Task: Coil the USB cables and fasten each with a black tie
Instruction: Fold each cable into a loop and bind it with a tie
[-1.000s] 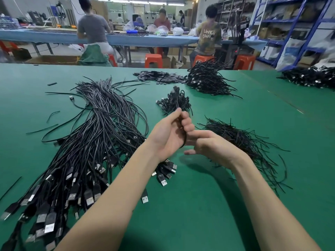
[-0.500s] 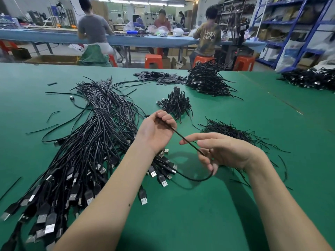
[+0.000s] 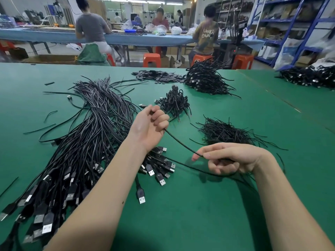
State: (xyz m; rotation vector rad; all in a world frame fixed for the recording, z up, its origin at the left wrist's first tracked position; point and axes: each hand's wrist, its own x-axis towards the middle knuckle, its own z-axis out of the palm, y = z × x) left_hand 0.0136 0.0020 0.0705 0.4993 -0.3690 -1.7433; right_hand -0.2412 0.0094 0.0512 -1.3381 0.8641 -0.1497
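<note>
Here a thin black USB cable (image 3: 181, 144) runs taut between both hands above the green felt surface (image 3: 199, 214). The left hand (image 3: 150, 125) has its grip curled tight around one end, the metal plug (image 3: 142, 105) poking out past the knuckles. The right hand (image 3: 230, 158) pinches the cable between thumb and forefinger, the slack looping beneath it. Left lies a large heap of loose black cables (image 3: 81, 151); behind the right hand, a pile of thin black ties (image 3: 224, 131); farther back, a small bundle of coiled cables (image 3: 175, 104).
</note>
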